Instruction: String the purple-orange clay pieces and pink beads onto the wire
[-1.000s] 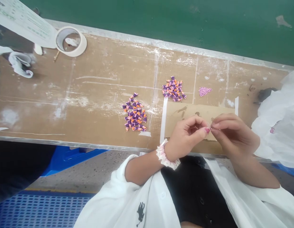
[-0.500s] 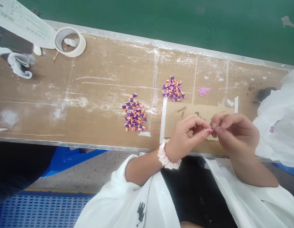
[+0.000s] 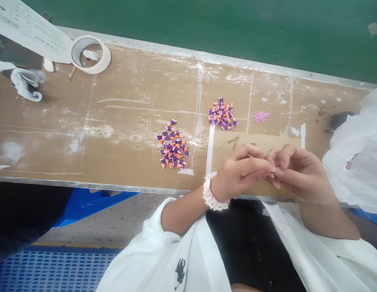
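At the near edge of the surface [image 3: 115, 121], above a taped-down cardboard patch [image 3: 237, 142], the left hand [image 3: 240, 172] and right hand [image 3: 298, 174] are meeting fingertip to fingertip, both curled tight into a pinching grip; whatever is pinched between them is hidden, too small to tell. A frilly band [image 3: 211, 194] is circling the left wrist. Just beyond the hands, a small purple-and-orange pile [image 3: 222, 114] is lying beside a tiny pink pile [image 3: 261, 117]; a larger purple-and-orange pile [image 3: 173, 144] is sitting to the left. Far left, a tape roll [image 3: 90, 53] and a printed sheet [image 3: 30, 28] are resting. A white plastic bag [image 3: 355, 158] is bulging at the right. A green wall [image 3: 206, 24] is running behind the scuffed brown surface, and a blue crate [image 3: 51, 269] is standing on the floor.
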A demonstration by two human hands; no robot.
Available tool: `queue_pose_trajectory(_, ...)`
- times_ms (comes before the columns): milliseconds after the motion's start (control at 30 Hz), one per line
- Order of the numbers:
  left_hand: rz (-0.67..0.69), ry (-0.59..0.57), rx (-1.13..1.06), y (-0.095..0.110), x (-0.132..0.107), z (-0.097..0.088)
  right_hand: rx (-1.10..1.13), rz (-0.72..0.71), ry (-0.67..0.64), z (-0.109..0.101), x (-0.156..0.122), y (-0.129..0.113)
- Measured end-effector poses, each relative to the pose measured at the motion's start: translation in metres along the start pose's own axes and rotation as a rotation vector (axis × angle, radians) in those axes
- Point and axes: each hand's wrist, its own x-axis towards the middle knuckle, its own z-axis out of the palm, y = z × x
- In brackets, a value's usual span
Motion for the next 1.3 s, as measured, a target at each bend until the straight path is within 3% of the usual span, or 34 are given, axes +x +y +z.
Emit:
queue_pose_trajectory(167,0.008,0.023,0.005,0.000,-0.003,0.000,-0.139,-0.088,0.070,0.001,-0.002,0.000)
queue_pose_trajectory(367,0.207,0.096,0.205,-0.003,-0.006,0.004,-0.370,-0.210,0.214,0.003,-0.012,0.001)
queue_pose_trajectory(533,0.316,0.065,0.424,0.000,-0.002,-0.001,-0.456,-0.260,0.221,0.004,-0.016,0.002)
queue_pose_trajectory(733,0.441,-0.066,0.673,0.012,0.003,-0.013,-0.564,-0.289,0.219,0.005,-0.014,0.003)
queue_pose_trajectory(867,0.435,-0.078,0.666,0.014,0.002,-0.012,-0.526,-0.248,0.158,0.006,-0.014,0.003)
queue_pose_trajectory(1033,0.342,-0.012,0.545,0.007,-0.001,-0.010,-0.358,-0.173,0.160,0.007,-0.013,0.004)
queue_pose_trajectory(1200,0.299,-0.006,0.477,0.003,-0.003,-0.005,-0.438,-0.275,0.195,0.010,-0.015,0.009)
queue_pose_trajectory(1300,0.198,0.046,0.387,0.003,-0.004,0.002,-0.530,-0.366,0.232,0.011,-0.017,0.013)
